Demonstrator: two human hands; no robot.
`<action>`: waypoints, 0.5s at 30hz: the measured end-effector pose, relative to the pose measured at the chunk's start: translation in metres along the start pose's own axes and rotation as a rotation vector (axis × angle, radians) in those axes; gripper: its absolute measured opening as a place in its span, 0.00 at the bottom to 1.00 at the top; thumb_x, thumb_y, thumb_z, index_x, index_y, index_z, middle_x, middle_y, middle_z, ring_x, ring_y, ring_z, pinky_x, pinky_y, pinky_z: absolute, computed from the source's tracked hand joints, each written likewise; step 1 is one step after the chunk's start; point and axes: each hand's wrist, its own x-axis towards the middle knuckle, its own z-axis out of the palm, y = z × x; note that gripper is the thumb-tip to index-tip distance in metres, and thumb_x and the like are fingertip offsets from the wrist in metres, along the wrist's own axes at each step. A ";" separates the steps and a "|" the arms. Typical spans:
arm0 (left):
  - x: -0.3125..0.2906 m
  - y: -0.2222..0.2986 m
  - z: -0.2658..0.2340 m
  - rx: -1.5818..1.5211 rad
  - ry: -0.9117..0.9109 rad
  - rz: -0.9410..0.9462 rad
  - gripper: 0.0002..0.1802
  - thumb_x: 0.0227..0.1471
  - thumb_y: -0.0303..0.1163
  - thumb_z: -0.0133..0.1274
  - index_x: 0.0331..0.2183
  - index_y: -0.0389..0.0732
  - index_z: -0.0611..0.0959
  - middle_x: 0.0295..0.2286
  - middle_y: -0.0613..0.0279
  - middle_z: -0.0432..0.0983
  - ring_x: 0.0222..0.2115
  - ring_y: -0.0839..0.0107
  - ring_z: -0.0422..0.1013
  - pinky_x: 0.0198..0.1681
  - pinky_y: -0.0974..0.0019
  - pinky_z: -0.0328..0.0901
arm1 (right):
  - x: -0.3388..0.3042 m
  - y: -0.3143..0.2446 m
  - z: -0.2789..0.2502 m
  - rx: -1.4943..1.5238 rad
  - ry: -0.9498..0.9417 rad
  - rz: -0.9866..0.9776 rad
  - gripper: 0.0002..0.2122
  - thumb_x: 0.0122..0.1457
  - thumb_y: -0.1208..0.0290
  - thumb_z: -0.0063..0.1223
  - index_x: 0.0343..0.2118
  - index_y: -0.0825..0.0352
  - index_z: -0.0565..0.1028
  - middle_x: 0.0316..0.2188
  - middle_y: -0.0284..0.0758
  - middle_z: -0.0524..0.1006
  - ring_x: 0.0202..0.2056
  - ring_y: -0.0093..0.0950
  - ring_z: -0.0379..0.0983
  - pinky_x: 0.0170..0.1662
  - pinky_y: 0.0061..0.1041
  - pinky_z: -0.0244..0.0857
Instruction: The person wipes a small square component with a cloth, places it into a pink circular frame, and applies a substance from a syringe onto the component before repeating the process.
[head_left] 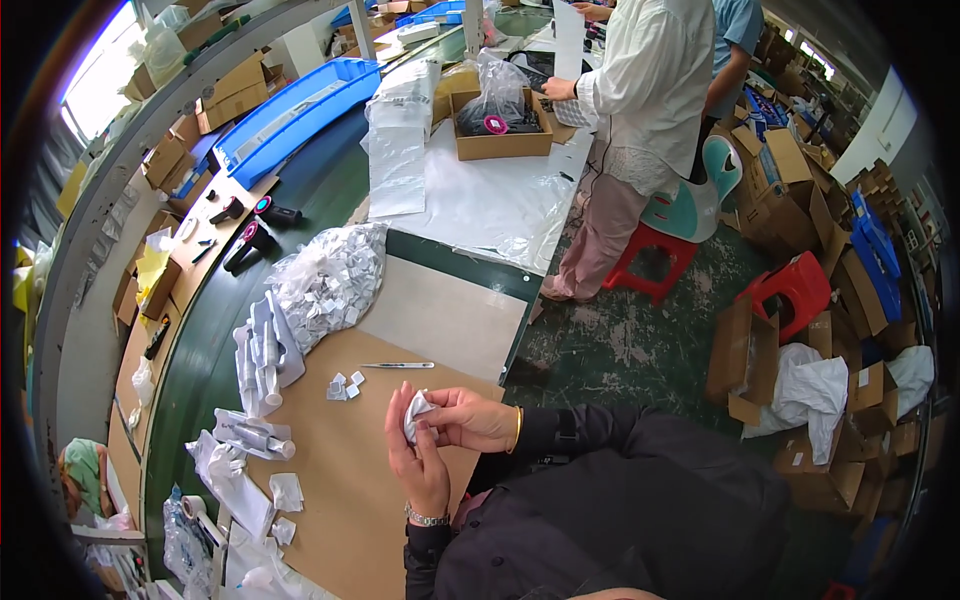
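Both hands meet over the brown board (pixel 345 540) with a small white pouch-like piece (pixel 417 408) between them. My left hand (pixel 420 472), with a watch at its wrist, holds it between fingers and thumb. My right hand (pixel 478 420), with a yellow bracelet, pinches the piece from the right; its exact kind is partly hidden by the fingers. Beyond them lie metal tweezers (pixel 398 365) and several small white square pieces (pixel 346 386). A clear plastic bag (pixel 330 275) full of similar squares stands behind these.
White plastic-wrapped packs (pixel 262 355) and white bags (pixel 225 470) line the board's left side. Dark handheld devices (pixel 248 243) lie on the green surface. Farther off, an open carton (pixel 505 145) sits before a standing person (pixel 655 90). Red stools (pixel 655 262) and cartons occupy the right.
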 end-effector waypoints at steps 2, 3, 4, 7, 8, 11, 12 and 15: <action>0.001 0.005 -0.003 0.055 -0.066 -0.034 0.18 0.66 0.24 0.39 0.55 0.33 0.74 0.54 0.51 0.72 0.52 0.66 0.70 0.55 0.65 0.63 | -0.001 0.001 -0.001 -0.010 -0.001 -0.001 0.12 0.65 0.72 0.53 0.50 0.66 0.73 0.45 0.32 0.77 0.46 0.24 0.76 0.52 0.31 0.74; 0.002 0.006 -0.004 0.082 -0.099 -0.051 0.18 0.66 0.24 0.39 0.54 0.33 0.74 0.54 0.52 0.73 0.52 0.67 0.70 0.55 0.66 0.63 | -0.001 0.001 -0.001 -0.020 -0.002 -0.002 0.12 0.65 0.72 0.54 0.50 0.66 0.73 0.45 0.31 0.77 0.46 0.24 0.76 0.52 0.31 0.74; 0.002 0.004 -0.005 0.083 -0.098 -0.051 0.18 0.66 0.24 0.39 0.54 0.33 0.74 0.54 0.52 0.73 0.52 0.67 0.70 0.55 0.66 0.63 | -0.001 0.002 -0.001 -0.031 -0.005 -0.001 0.12 0.65 0.72 0.54 0.50 0.66 0.73 0.45 0.31 0.77 0.46 0.24 0.76 0.52 0.31 0.74; 0.000 -0.006 -0.009 0.093 -0.081 -0.014 0.17 0.67 0.25 0.38 0.52 0.32 0.76 0.50 0.53 0.76 0.48 0.68 0.72 0.53 0.66 0.65 | -0.001 0.009 -0.004 -0.044 0.003 0.003 0.12 0.65 0.73 0.53 0.51 0.66 0.72 0.45 0.30 0.77 0.46 0.23 0.76 0.52 0.31 0.73; -0.001 -0.007 -0.010 0.094 -0.080 -0.014 0.17 0.67 0.25 0.38 0.52 0.32 0.76 0.50 0.53 0.76 0.48 0.68 0.72 0.53 0.66 0.65 | -0.001 0.010 -0.005 -0.051 0.008 0.005 0.12 0.66 0.73 0.53 0.51 0.66 0.72 0.45 0.29 0.77 0.47 0.23 0.75 0.53 0.30 0.73; -0.001 -0.008 -0.012 0.152 -0.053 -0.039 0.17 0.68 0.27 0.38 0.50 0.32 0.77 0.47 0.54 0.78 0.45 0.69 0.74 0.51 0.67 0.67 | -0.002 0.009 -0.003 -0.051 0.014 0.034 0.12 0.65 0.72 0.54 0.51 0.66 0.73 0.46 0.29 0.77 0.47 0.23 0.75 0.53 0.30 0.72; -0.001 -0.009 -0.013 0.152 -0.054 -0.039 0.17 0.68 0.27 0.38 0.50 0.32 0.77 0.47 0.54 0.78 0.45 0.69 0.74 0.51 0.67 0.67 | -0.002 0.009 -0.002 -0.051 0.018 0.049 0.12 0.65 0.72 0.54 0.51 0.66 0.73 0.46 0.29 0.77 0.47 0.23 0.75 0.53 0.30 0.72; -0.003 -0.009 -0.017 0.146 -0.029 -0.105 0.17 0.69 0.29 0.38 0.50 0.31 0.77 0.46 0.54 0.79 0.44 0.68 0.75 0.49 0.67 0.68 | 0.000 0.009 -0.001 -0.053 0.016 0.073 0.12 0.65 0.72 0.54 0.50 0.66 0.73 0.46 0.29 0.77 0.47 0.23 0.75 0.53 0.30 0.72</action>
